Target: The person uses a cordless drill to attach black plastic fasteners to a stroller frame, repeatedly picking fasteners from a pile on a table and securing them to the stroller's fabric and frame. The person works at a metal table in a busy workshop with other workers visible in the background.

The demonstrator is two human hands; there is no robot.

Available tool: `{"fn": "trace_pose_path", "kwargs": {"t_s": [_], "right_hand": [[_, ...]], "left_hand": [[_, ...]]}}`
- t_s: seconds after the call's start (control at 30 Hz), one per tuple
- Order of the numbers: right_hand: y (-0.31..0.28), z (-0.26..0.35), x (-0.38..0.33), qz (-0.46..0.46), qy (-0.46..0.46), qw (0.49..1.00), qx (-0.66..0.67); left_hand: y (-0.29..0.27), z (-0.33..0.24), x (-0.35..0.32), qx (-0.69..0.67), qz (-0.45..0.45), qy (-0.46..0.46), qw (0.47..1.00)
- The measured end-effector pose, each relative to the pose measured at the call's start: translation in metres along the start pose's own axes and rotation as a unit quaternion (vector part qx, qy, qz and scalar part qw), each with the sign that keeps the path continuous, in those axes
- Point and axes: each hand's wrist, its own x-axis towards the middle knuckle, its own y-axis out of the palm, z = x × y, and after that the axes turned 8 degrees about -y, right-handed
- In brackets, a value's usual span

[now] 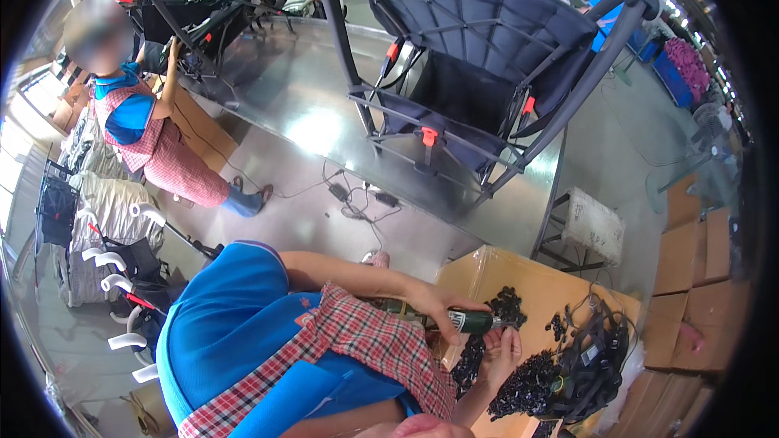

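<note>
My left hand (438, 308) is closed round a dark green cylindrical power screwdriver (473, 322), its metal tip pointing right. Close by that tip, my right hand (501, 354) has its fingertips pinched together; whatever lies between them is too small to make out. Both hands are above a cardboard-covered surface (479, 264). Heaps of small black parts (523, 385) lie on it around my right hand. To their right is a tangle of black straps (596, 357).
A stroller frame with a dark fabric seat (471, 73) stands on a metal table (284, 85) ahead. A worn stool (592, 227) is right of it, with cardboard boxes (690, 276) beyond. Cables (357, 199) lie on the floor. A co-worker (154, 113) handles another stroller frame at left.
</note>
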Motion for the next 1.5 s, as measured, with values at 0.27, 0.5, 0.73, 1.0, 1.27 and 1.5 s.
{"fn": "trace_pose_path", "kwargs": {"t_s": [0.27, 0.5, 0.73, 1.0, 1.27, 1.5], "right_hand": [[0.003, -0.001, 0.003, 0.005, -0.013, 1.000, 0.024], [0.009, 0.014, 0.006, 0.034, -0.011, 0.999, 0.006], [-0.016, 0.010, -0.016, 0.024, -0.027, 0.999, -0.011], [0.006, 0.009, -0.007, 0.005, 0.014, 1.000, 0.017], [-0.026, 0.015, -0.024, 0.040, 0.001, 0.999, -0.007], [-0.031, 0.010, -0.030, 0.038, -0.041, 0.997, 0.059]], "left_hand": [[-0.003, 0.015, 0.002, 0.000, 0.006, 0.002, 1.000], [0.001, 0.014, -0.005, 0.057, -0.014, 0.007, 0.998], [0.008, 0.010, -0.004, 0.067, -0.006, -0.053, 0.996], [0.003, -0.014, -0.011, 0.151, -0.030, -0.031, 0.988], [0.024, -0.027, -0.001, 0.088, 0.003, -0.199, 0.976], [0.026, -0.017, 0.004, 0.105, 0.005, -0.144, 0.984]]}}
